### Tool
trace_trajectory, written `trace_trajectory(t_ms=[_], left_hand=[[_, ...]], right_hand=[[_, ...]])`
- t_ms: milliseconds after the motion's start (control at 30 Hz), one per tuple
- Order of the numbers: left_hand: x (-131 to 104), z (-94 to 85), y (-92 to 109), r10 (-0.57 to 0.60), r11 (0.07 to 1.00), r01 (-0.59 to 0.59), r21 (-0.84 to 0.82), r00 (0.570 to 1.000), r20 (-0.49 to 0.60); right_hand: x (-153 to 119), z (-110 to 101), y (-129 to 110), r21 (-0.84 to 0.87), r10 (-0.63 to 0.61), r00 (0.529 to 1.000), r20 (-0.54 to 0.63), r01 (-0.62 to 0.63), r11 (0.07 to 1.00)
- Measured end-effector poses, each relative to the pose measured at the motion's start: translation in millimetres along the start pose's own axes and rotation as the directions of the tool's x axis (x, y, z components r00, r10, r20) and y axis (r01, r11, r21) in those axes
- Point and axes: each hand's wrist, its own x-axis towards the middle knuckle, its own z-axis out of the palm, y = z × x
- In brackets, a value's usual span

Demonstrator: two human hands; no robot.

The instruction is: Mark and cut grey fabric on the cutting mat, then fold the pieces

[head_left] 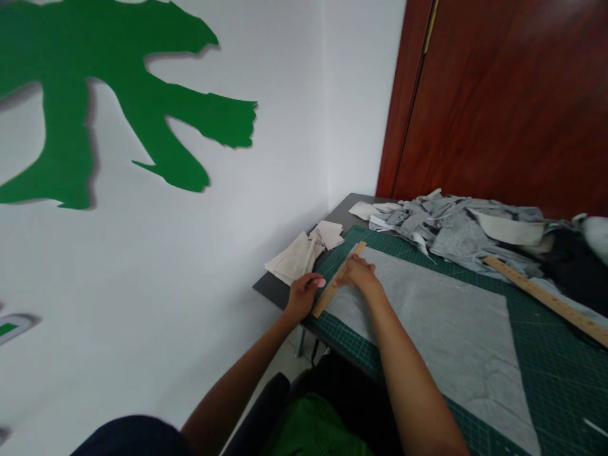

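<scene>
A short wooden ruler [323,300] lies slantwise along the left edge of a grey fabric sheet [441,316]. The fabric is spread on a green cutting mat [546,342]. My right hand [360,273] is on the ruler, its fingers bent over the upper half and holding it against the cloth. Just left of the ruler, my left hand [303,296] has its fingers closed on a small pink piece [321,282], which looks like tailor's chalk. The ends of several fingers are hard to make out.
Cream cloth pieces [292,258] lie at the table's left corner, beside the white wall [228,253]. Grey fabric scraps [451,221] are heaped along the back, before a brown door [513,101]. A longer wooden ruler [546,297] rests at the right. The dark table [270,287] edge shows.
</scene>
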Motion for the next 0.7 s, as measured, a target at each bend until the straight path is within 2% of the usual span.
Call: trace_trajectory(t_ms=[167, 267, 367, 433, 500, 567, 700], left_hand=[[-8, 12.6, 4, -0.054, 0.997, 0.047, -0.054, 0.99, -0.132], [-10, 12.5, 4, -0.073, 0.995, 0.064, -0.077, 0.989, -0.131], [-10, 12.3, 3, -0.082, 0.991, 0.068, -0.112, 0.989, -0.123], [-10, 12.6, 3, -0.077, 0.991, 0.062, -0.119, 0.989, -0.123], [-11, 12.7, 5, -0.051, 0.994, 0.04, -0.098, 0.992, -0.115], [-12, 12.2, 7, -0.03, 0.997, 0.021, -0.079, 0.993, -0.115], [-10, 9.7, 8, -0.013, 0.996, 0.002, -0.087, 0.991, -0.13]], right_hand=[[-12, 3, 4, -0.03, 0.049, 0.998, -0.036, -0.05, 0.998], [-19, 1, 6, -0.036, 0.093, 0.995, -0.031, -0.094, 0.995], [-24, -3, 5, -0.04, 0.086, 0.996, -0.013, -0.087, 0.995], [-30, -6, 0, -0.037, 0.068, 0.996, -0.052, -0.07, 0.997], [-38, -5, -8, -0.04, 0.064, 0.988, -0.142, -0.07, 0.997], [-49, -1, -17, -0.063, 0.039, 0.974, -0.223, -0.055, 0.996], [-70, 16, -29, -0.107, -0.153, 0.961, -0.231, 0.131, 0.986]])
